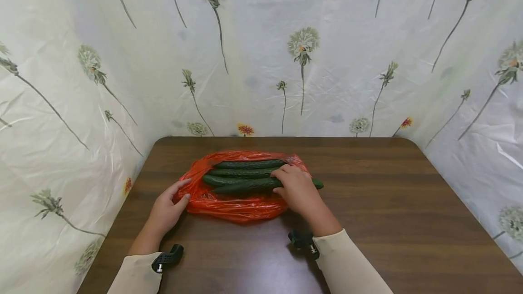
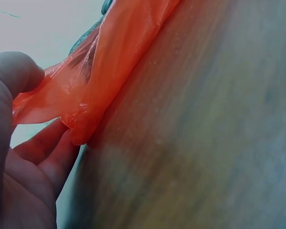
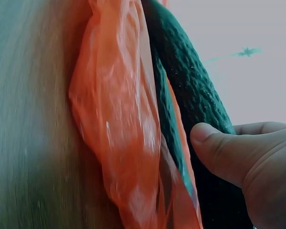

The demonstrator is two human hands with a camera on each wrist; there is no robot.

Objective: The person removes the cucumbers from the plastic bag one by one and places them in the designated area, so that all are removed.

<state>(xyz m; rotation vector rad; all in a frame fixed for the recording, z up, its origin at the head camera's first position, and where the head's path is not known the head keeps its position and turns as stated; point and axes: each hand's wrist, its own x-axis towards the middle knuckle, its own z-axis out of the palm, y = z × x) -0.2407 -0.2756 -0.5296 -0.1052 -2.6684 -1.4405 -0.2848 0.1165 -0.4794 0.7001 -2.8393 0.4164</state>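
From where I stand, the cucumbers (image 1: 250,164) lie side by side in the open mouth of a thin red plastic bag (image 1: 245,214), which spreads on the wooden table (image 1: 408,221) between the person's two hands. The right hand (image 1: 300,189) comes over from the near side and grips one cucumber towards its right end, thumb (image 3: 207,132) against the near flank, fingers going round behind; it looks to be the nearest of the row, its tip poking out past the bag. The left hand (image 1: 165,210) pinches the bag's left edge between thumb and fingers.

A cucumber like these should be firm and stiff, fairly weighty for its girth, its bumpy skin giving decent purchase unless damp. It could snap if levered from one end, so I'd take hold nearer the middle. The bag looks light, limp and slick, easily dragged or torn; its bunched rim seems the best hold.

I count four cucumbers, though the right hand hides part of the row, one bag, and two black wrist gadgets (image 1: 167,258).
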